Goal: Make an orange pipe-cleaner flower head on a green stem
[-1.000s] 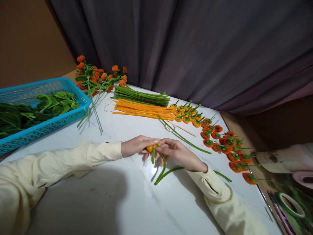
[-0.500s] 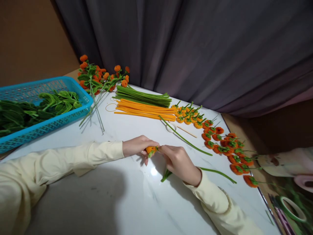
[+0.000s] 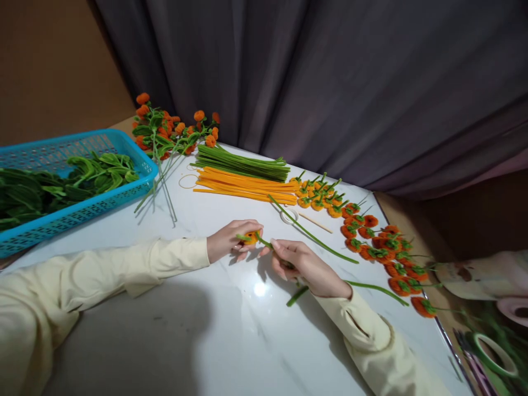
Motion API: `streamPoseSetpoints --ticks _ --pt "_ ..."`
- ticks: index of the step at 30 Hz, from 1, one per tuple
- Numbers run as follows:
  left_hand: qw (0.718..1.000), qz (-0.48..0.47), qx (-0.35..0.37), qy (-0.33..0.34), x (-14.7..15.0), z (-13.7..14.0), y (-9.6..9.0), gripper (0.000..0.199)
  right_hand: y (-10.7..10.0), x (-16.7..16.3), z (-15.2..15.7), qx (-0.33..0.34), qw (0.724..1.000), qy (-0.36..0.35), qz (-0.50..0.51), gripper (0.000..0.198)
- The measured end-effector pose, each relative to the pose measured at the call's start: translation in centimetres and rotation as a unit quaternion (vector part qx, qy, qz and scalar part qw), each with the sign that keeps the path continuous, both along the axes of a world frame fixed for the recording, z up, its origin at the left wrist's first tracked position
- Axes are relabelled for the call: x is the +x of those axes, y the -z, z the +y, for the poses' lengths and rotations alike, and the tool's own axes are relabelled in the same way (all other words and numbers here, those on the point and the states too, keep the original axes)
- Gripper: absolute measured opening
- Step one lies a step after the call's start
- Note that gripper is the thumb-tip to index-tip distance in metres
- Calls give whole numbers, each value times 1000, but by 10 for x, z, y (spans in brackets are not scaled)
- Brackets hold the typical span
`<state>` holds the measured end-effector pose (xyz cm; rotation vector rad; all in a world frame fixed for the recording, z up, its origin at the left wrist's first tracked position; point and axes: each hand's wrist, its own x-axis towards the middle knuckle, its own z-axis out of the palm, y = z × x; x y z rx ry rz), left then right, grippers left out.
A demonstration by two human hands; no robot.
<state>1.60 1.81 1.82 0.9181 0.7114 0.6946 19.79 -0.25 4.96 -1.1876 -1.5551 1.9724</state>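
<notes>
Between the fingers of my left hand [image 3: 233, 237] is a small orange-yellow pipe-cleaner flower [image 3: 249, 238], its dark hollow side showing. A short green end sticks out at its left. My right hand [image 3: 299, 261] pinches a green pipe cleaner [image 3: 265, 242] that runs from the flower into its fingers. More green stem passes under the right hand and comes out by the wrist, curving right; whether it is the same piece is hidden. Just beyond the right hand, a loose green pipe cleaner [image 3: 313, 235] lies across a white tape roll [image 3: 289, 215] and near a thin wooden stick [image 3: 315, 223].
Bundles of green pipe cleaners [image 3: 243, 164] and orange pipe cleaners [image 3: 247, 186] lie at the back. Rows of yellow flower heads [image 3: 317, 202] and orange flower heads [image 3: 383, 252] line the right side. A blue basket [image 3: 78, 217] of leaves stands left, beside finished orange flowers [image 3: 163, 124].
My right hand has drawn a little right and away from the left, with a green length now stretched between them. The flower has turned in my left hand and risen slightly.
</notes>
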Motion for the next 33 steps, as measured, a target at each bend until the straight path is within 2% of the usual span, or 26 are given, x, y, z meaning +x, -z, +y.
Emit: streamPoseSetpoints --ticks 4,7,10,14,17,20,22,25,28,30,33 --pt "999 2 -30 12 0 0 1 30 6 0 0 -124 979 -30 156 27" --pt "999 0 -45 12 -1 1 2 33 14 -3 -2 -186 959 -52 205 22" --pt "999 -2 -34 1 -1 0 2 35 23 -6 -6 -212 953 -63 205 21" --pt "999 6 -31 -16 -1 -1 3 36 29 -8 -9 -213 954 -69 200 22" --pt "999 5 -33 -24 -1 -1 4 31 24 -9 -10 -174 966 -69 176 23" --pt "1000 20 4 -21 0 -2 3 26 16 -13 -12 -81 987 -35 131 26" --pt "997 63 33 -3 1 -4 2 31 14 -17 -15 -11 995 1 99 27" --pt "990 133 53 16 3 -8 1 40 16 -22 -19 77 996 32 37 29" --pt "982 174 76 21 4 -11 2 44 18 -23 -22 146 989 23 -19 31" --pt "978 185 98 24 4 -13 2 44 17 -23 -23 151 988 15 -28 31" --pt "972 188 139 14 4 -16 2 39 15 -23 -22 102 995 8 -15 30"
